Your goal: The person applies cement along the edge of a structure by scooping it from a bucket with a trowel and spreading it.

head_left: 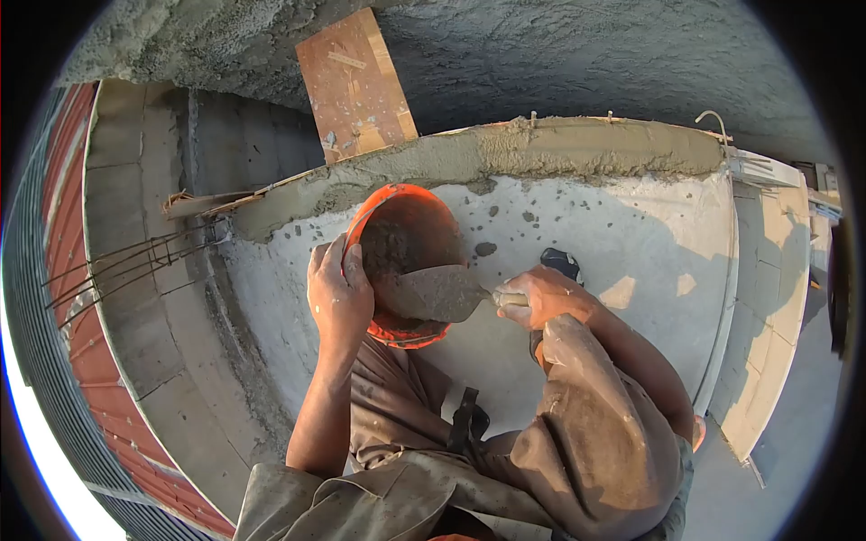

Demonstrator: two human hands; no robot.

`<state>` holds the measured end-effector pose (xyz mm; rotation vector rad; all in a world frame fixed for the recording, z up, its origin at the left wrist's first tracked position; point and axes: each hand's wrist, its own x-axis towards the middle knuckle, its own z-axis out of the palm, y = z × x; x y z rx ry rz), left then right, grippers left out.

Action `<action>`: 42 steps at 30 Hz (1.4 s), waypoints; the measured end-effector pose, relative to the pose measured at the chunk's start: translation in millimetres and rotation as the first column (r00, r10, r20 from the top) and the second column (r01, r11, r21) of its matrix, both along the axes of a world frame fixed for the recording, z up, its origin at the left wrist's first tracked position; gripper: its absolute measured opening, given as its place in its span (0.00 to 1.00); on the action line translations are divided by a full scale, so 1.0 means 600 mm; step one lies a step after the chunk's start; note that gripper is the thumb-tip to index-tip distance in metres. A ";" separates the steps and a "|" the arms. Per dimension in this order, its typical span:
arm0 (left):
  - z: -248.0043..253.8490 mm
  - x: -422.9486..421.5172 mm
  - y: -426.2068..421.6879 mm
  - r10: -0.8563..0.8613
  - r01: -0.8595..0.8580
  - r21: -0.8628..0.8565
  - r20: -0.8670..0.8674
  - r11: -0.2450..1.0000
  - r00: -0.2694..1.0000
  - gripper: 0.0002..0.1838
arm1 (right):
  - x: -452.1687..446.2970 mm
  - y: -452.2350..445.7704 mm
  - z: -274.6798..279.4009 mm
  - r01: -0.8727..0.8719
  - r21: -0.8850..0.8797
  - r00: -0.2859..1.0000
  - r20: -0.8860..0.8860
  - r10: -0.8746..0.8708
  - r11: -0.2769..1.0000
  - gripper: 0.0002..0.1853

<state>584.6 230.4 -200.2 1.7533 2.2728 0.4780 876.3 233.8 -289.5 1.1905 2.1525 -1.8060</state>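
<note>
An orange bucket (436, 212) is tipped toward me, with wet grey mortar (386, 245) inside. My left hand (340, 293) is closed over the bucket's left rim. In my right hand (544, 298) is the handle of a trowel (433, 293), its fingers wrapped round it. The trowel's broad, mortar-smeared blade lies across the bucket's mouth, and its tip points left into the bucket. Part of the bucket's lower inside is hidden behind the blade.
A mortar-covered ledge (595, 149) runs along the far side of the pale, spattered floor (631, 230). A wooden board (356, 86) leans behind it. Bent rebar (135, 266) sticks out at left beside a block wall (149, 334). My shoe (561, 263) is right of the bucket.
</note>
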 end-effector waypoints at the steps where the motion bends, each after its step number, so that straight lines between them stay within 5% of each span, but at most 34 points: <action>1: 0.003 -0.001 0.003 -0.009 0.009 0.001 0.010 1.000 1.000 0.14 | 0.010 -0.011 -0.018 0.060 0.057 0.998 -0.040 -0.058 0.997 0.24; 8: 0.007 -0.014 0.016 0.029 -0.028 -0.058 0.001 0.998 1.000 0.16 | 0.108 -0.023 0.009 0.223 -0.017 0.974 0.042 -0.222 0.975 0.25; 11: 0.006 -0.023 0.014 0.027 -0.028 -0.063 -0.014 0.998 1.000 0.16 | 0.182 -0.066 -0.027 0.459 0.064 0.888 -0.037 -0.458 0.886 0.24; 15: 0.005 -0.027 0.013 0.010 -0.011 -0.045 -0.018 0.999 1.000 0.17 | 0.272 -0.092 -0.025 0.788 0.156 0.600 0.016 -0.800 0.595 0.19; 20: 0.009 -0.024 0.015 0.007 -0.008 -0.061 -0.017 0.998 1.000 0.16 | 0.354 -0.049 -0.062 0.912 0.329 0.262 -0.009 -0.965 0.245 0.14; 23: 0.015 -0.017 0.015 0.008 -0.009 -0.067 -0.018 0.998 1.000 0.15 | 0.355 0.010 -0.040 0.989 -0.067 -0.139 -0.139 -0.980 -0.131 0.14; 29: 0.008 -0.036 0.011 0.002 -0.002 -0.037 -0.020 0.999 1.000 0.15 | 0.422 0.089 -0.119 0.660 -0.732 -0.464 -0.224 -0.857 -0.167 0.18; 33: 0.006 -0.054 0.005 0.000 -0.002 -0.048 -0.035 0.999 0.999 0.15 | 0.462 0.068 -0.111 0.642 -0.767 -0.411 -0.332 -0.849 -0.011 0.18; 37: 0.008 -0.071 0.001 0.020 -0.024 -0.070 -0.046 0.997 0.999 0.15 | 0.482 0.066 -0.051 0.946 -0.207 -0.297 -0.252 -0.921 -0.249 0.17; 42: 0.008 -0.078 0.000 -0.004 0.002 -0.048 -0.032 0.999 0.999 0.15 | 0.545 0.116 -0.077 0.981 0.098 -0.173 0.042 -0.984 -0.168 0.17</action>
